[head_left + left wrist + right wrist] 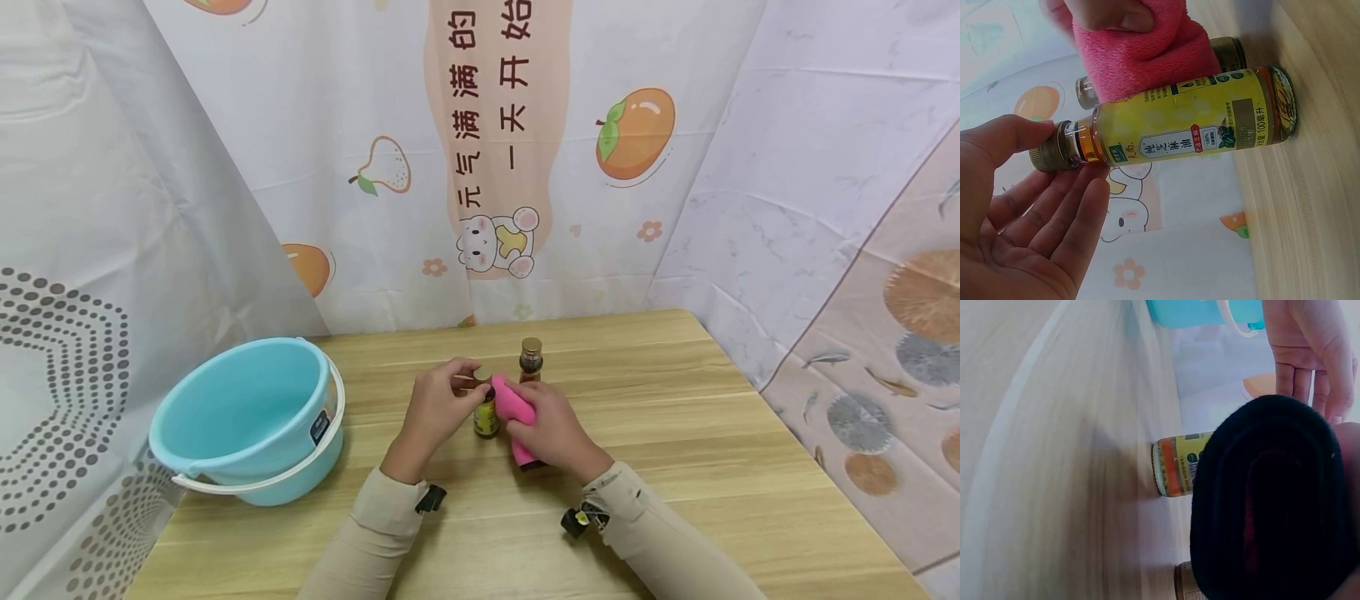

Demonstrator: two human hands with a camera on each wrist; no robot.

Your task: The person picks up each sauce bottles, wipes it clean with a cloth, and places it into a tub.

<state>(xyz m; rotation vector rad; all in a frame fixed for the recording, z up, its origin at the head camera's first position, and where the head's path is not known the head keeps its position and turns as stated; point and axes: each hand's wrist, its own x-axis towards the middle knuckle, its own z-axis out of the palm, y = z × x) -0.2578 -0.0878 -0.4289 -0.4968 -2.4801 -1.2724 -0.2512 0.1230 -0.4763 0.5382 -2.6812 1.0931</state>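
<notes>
So my left hand (442, 400) was pinching the oil bottle (1179, 119) up at the neck and gold cap (1047, 153), thumb on one side, fingertips on the other, the other fingers spread loose. The bottle stood about upright on the counter (652, 433), between my two hands. My right hand (551, 425) was wrapped round a fuzzy pink cloth (1141, 62), pressing it to the side of the bottle. One end of that cloth looked dark, couldn't tell why.

Honestly, the weak spot was that grip: only fingertips, all up top. I reckon a hard shove from the cloth could've kicked the base out sideways. Any oil on the glass would've made it slide out of my pinch too, and a twist there might've loosened the cap.

Other worry: a second bottle (531, 358) stood just beyond my right hand, so one wide sweep could've knocked it over. The blue bucket (303, 482) was well left of my left hand, no bother.
</notes>
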